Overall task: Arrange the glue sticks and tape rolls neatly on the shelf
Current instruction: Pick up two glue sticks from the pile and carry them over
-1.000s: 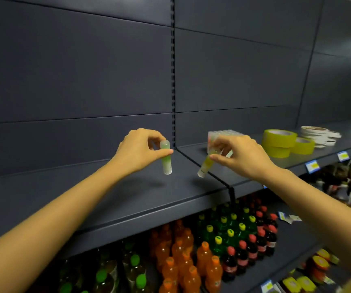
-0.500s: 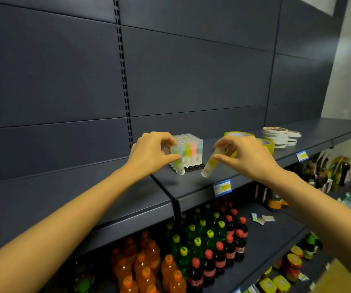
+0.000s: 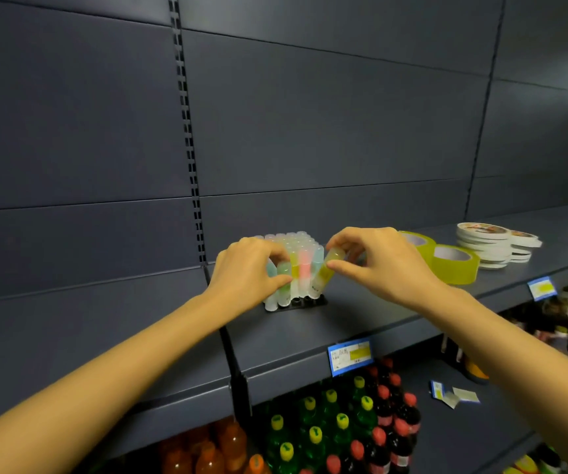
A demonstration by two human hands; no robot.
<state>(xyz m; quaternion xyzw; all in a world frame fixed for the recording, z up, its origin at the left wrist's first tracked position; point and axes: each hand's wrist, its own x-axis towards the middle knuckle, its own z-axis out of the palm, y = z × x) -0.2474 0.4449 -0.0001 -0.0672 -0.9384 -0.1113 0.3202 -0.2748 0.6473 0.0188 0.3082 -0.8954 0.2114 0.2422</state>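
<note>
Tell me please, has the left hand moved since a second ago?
Yes. The left hand crossed rightward past the slotted upright to the block of glue sticks.

Green glue stick point(image 3: 284, 278); yellow glue stick point(image 3: 323, 273); yellow tape rolls point(image 3: 453, 265); dark grey shelf point(image 3: 361, 309).

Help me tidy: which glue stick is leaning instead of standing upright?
The yellow glue stick pinched by the right hand, at the cluster's right edge; it tilts, while the other glue sticks stand upright.

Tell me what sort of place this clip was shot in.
Most likely a shop aisle: slotted metal shelf with a price tag on its edge, rows of bottled drinks below, and glue sticks and tape rolls as stock.
</note>
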